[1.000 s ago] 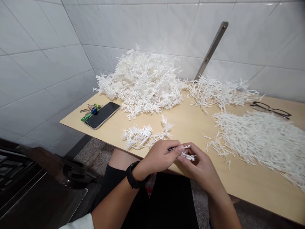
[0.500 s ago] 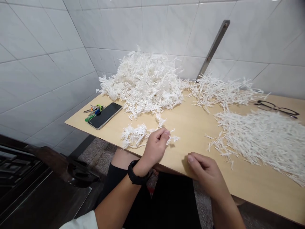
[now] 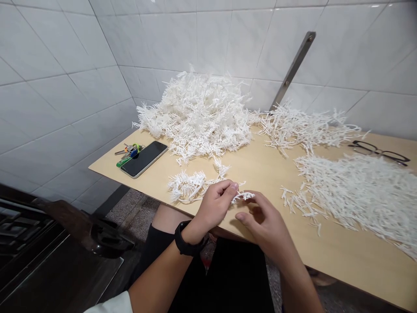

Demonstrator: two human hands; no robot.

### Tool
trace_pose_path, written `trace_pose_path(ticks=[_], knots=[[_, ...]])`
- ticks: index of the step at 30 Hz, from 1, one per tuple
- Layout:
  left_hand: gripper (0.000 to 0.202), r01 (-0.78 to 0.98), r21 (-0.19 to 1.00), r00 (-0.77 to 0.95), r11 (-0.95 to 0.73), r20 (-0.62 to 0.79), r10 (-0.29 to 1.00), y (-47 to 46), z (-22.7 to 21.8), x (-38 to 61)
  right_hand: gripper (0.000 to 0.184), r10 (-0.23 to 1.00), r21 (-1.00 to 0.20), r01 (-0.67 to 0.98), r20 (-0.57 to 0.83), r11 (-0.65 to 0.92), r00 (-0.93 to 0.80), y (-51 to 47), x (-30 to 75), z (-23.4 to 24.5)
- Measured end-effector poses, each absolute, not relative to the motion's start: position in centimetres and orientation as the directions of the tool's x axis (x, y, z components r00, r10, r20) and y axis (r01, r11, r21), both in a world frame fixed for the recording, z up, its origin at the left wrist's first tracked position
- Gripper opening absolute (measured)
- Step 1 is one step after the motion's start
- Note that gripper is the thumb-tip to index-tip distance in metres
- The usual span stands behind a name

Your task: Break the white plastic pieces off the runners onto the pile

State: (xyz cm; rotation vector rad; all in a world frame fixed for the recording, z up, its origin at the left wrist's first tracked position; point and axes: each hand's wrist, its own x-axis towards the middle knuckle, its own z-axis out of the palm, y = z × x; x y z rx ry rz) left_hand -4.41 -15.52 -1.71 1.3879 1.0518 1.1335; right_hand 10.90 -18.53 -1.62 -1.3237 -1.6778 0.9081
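Note:
My left hand (image 3: 219, 203), with a black band on the wrist, is closed in a pinch on a white branched plastic strand (image 3: 243, 196). The strand's tip sticks out to the right, between my two hands. My right hand (image 3: 265, 221) is open, thumb and fingers apart, with its fingertips at the strand's free end; whether they touch it I cannot tell. A small clump of the same white strands (image 3: 186, 186) lies on the table just left of my left hand, and a thin piece trails from it toward that hand.
A large heap of white branched pieces (image 3: 202, 115) stands at the back. Farther right lie longer strands (image 3: 309, 126) and a wide spread of short white bits (image 3: 361, 195). A phone (image 3: 144, 159), keys (image 3: 130, 151) and glasses (image 3: 379, 152) rest on the wooden table (image 3: 260, 169).
My right hand has moved left and up toward my left hand, and its fingers have opened. My left hand has shifted slightly right and down, still pinching the strand.

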Motion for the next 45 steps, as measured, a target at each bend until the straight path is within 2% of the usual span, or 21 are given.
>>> trace_pose_path(ticks=[3,8,11,15,17,20,22,23,25,28,32,39,45], knots=[[0.037,-0.039,0.996,0.215,-0.074,0.081,0.973,-15.5,-1.8,-4.5,0.025,0.991,-0.947,0.304,0.068,0.101,-0.117,-18.5,8.7,-1.7],[0.032,-0.044,0.996,0.174,-0.079,0.085,0.981,-15.5,-1.9,-4.8,0.040,0.994,-0.983,0.180,-0.003,0.017,-0.112,-18.5,7.7,-1.9],[0.030,-0.013,0.994,0.061,-0.108,0.108,0.992,-15.3,-2.2,-4.7,0.043,0.990,-0.984,0.180,-0.031,-0.006,-0.138,-19.3,8.3,-1.9],[0.035,-0.116,0.991,-0.099,-0.058,0.047,0.994,-15.0,-2.5,-4.5,0.044,0.984,-0.963,0.269,-0.052,-0.004,-0.169,-20.8,10.6,-2.1],[0.036,-0.051,0.996,-0.082,-0.076,0.072,0.994,-15.0,-2.4,-4.3,0.039,0.995,-0.919,0.391,0.006,0.044,-0.096,-20.8,12.4,-2.3],[0.036,0.084,0.990,-0.022,-0.113,0.115,0.993,-15.4,-2.1,-4.0,0.022,0.965,-0.741,0.665,0.230,0.091,0.124,-19.7,15.0,-2.8],[0.037,0.149,0.981,0.029,-0.127,0.125,0.992,-15.7,-2.0,-3.8,0.030,0.912,-0.650,0.755,0.357,0.086,0.204,-18.9,15.9,-2.8],[0.038,0.179,0.974,0.056,-0.137,0.129,0.990,-15.9,-1.9,-3.8,0.036,0.899,-0.650,0.754,0.381,0.095,0.215,-18.6,16.0,-2.7],[0.039,0.224,0.960,0.110,-0.165,0.144,0.984,-16.1,-1.9,-3.7,0.039,0.923,-0.726,0.674,0.342,0.139,0.178,-18.3,15.5,-2.2],[0.040,0.262,0.945,0.183,-0.198,0.152,0.971,-16.1,-1.9,-3.7,0.035,0.975,-0.835,0.519,0.222,0.185,0.008,-18.3,13.5,-1.6],[0.038,0.236,0.954,0.199,-0.186,0.139,0.970,-16.0,-1.9,-3.8,0.026,0.985,-0.839,0.515,0.159,0.173,-0.071,-18.3,11.2,-1.7],[0.039,0.153,0.972,0.175,-0.176,0.148,0.973,-15.8,-2.0,-3.9,0.030,0.988,-0.915,0.385,0.076,0.122,-0.133,-18.6,10.5,-1.8],[0.039,0.191,0.970,0.055,-0.151,0.143,0.988,-16.1,-2.2,-3.7,0.040,0.992,-0.861,0.500,0.038,0.094,-0.121,-19.6,9.8,-2.1]])
